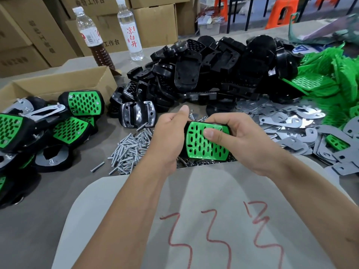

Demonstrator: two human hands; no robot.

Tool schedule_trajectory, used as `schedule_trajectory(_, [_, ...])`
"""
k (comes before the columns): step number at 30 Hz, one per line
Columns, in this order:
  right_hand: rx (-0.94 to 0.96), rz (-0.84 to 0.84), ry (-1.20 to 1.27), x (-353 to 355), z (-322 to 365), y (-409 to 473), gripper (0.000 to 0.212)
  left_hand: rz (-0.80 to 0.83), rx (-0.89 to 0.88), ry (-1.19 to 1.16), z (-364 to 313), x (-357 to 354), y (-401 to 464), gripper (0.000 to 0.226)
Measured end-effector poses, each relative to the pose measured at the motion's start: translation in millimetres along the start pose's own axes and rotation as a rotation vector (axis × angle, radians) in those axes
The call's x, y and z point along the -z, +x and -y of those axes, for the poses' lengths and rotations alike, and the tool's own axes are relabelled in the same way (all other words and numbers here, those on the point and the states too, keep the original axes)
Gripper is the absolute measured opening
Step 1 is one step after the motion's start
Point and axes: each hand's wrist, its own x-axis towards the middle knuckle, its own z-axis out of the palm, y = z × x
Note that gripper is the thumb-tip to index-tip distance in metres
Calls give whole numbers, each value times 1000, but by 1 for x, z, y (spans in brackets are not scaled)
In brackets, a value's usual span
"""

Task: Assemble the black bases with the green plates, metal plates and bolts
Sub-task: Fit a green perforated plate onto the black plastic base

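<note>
You hold the green plate [206,141] seated on its black base above the bolts [132,148], right hand [239,140] clamping it steady, left hand [171,136] gripping its edge, likely to align it.

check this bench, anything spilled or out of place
One bolt lies alone on the table, left of the bolt heap. One green plate sits stranded among the metal plates, away from its green pile. Nothing looks damaged.

Your left hand [171,136] covers the black base [228,131] beneath the green plate [206,142] — its left side is unseen. Finished assemblies [17,131] run off the left edge — the far green pile [334,74] blurs at the right.
</note>
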Motion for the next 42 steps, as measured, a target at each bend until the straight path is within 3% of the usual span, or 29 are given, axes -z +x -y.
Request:
schedule_trajectory(9, [17, 14, -134, -3, 1, -1, 11, -77, 38, 138, 1, -5, 0, 44])
schedule_trajectory(13, [16, -134, -49, -1, 3, -1, 3, 229, -32, 130, 4, 8, 7, 50])
schedule_trajectory(15, [3, -203, -1, -1, 1, -1, 17, 361, -10, 93, 8, 18, 10, 35])
schedule_trajectory(17, [-29, -251, 71, -2, 0, 0, 28, 419, 14, 3, 12, 25, 13, 34])
schedule_trajectory(22, [-133, -220, 184, -1, 0, 2, 29, 361, 16, -92, 14, 25, 14, 41])
schedule_trajectory(25, [-215, -99, 356, 6, 1, 1, 39, 309, 16, -110, 13, 18, 10, 52])
schedule_trajectory(29, [-153, -33, 440, 11, 2, -1, 24, 343, 36, -124, 9, 14, 6, 60])
schedule_trajectory(39, [-135, -97, 399, 12, 4, -1, 31, 378, -20, -35, 6, 18, 4, 30])
schedule_trajectory(40, [-134, -102, 392, 11, 5, -1, 30, 359, -24, -22, 5, 15, 2, 23])
schedule_trajectory(42, [-120, -85, 389, 8, 6, -2, 20, 243, -33, 10, 5, 8, -1, 34])
